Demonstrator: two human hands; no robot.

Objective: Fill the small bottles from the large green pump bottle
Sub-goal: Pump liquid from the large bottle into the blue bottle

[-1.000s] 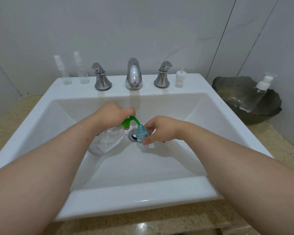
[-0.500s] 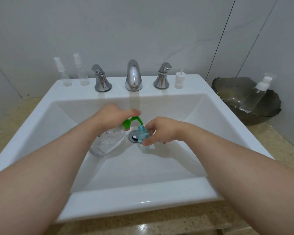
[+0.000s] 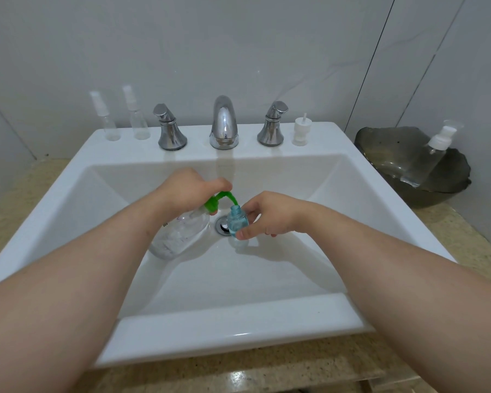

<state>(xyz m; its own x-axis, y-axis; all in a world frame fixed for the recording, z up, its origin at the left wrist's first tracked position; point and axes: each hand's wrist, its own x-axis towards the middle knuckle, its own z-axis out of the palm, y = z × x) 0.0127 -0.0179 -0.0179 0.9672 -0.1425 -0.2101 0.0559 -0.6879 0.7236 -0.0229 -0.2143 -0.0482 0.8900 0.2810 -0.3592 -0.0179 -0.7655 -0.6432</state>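
Green nozzle (image 3: 228, 197) sits just over mouth of blue bottle (image 3: 237, 221), above drain (image 3: 222, 226) in sink (image 3: 238, 324). Grip: left hand (image 3: 186, 190) curled round neck of pump bottle (image 3: 180, 235), finger on pump top; bottle tilted, clear body low-left. Upright blue bottle pinched by right hand (image 3: 271, 214), thumb in front. Two spray bottles (image 3: 138, 120) on back ledge, well apart from hands.

Sink (image 3: 238, 327) glossy white. In its basin: pump bottle (image 3: 182, 234) w/ green top, clear body; small bottle (image 3: 237, 222) see-thru teal-blue. Sink's back rim: chrome tap (image 3: 224, 123), clear spray bottles (image 3: 109, 129) (image 3: 139, 126) w/ white caps. Right of sink: smoky grey bowl (image 3: 394, 154). Desk (image 3: 267, 373) beige, speckled.
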